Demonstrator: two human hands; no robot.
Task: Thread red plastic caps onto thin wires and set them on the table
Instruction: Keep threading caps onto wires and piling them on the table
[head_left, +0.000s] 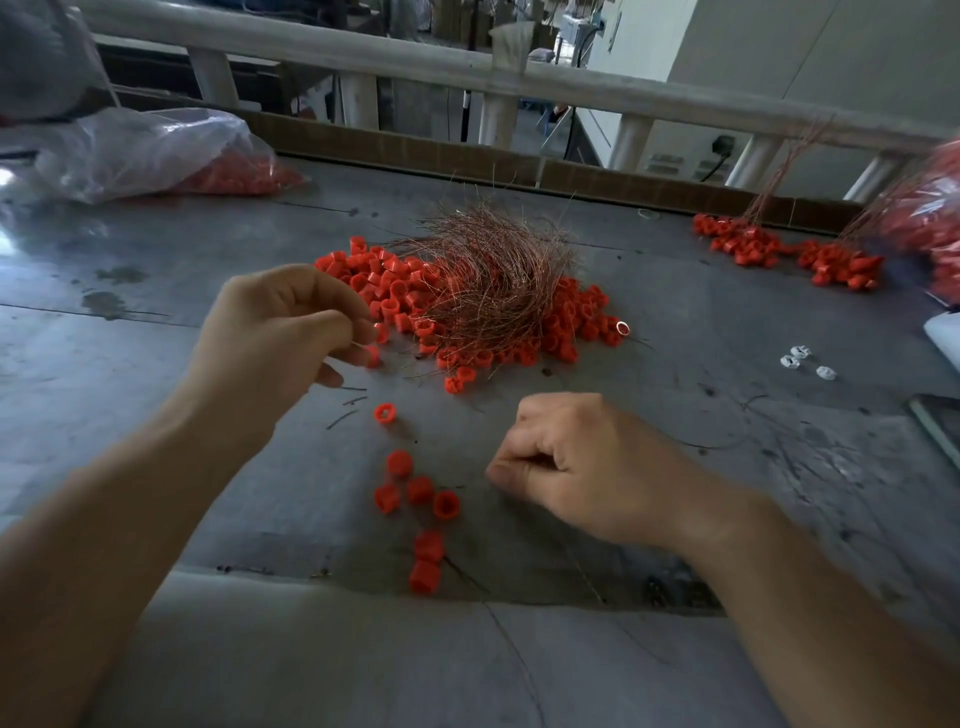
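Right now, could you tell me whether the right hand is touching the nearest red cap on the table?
Apart. The head view shows bare table between the right hand and that red cap.

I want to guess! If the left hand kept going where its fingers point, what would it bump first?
Probably the heap of loose red plastic caps just beyond the left hand, though depth is unclear.

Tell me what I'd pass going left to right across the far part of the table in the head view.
Clear bag of red caps → loose cap pile under the wire tangle → bunches of threaded caps.
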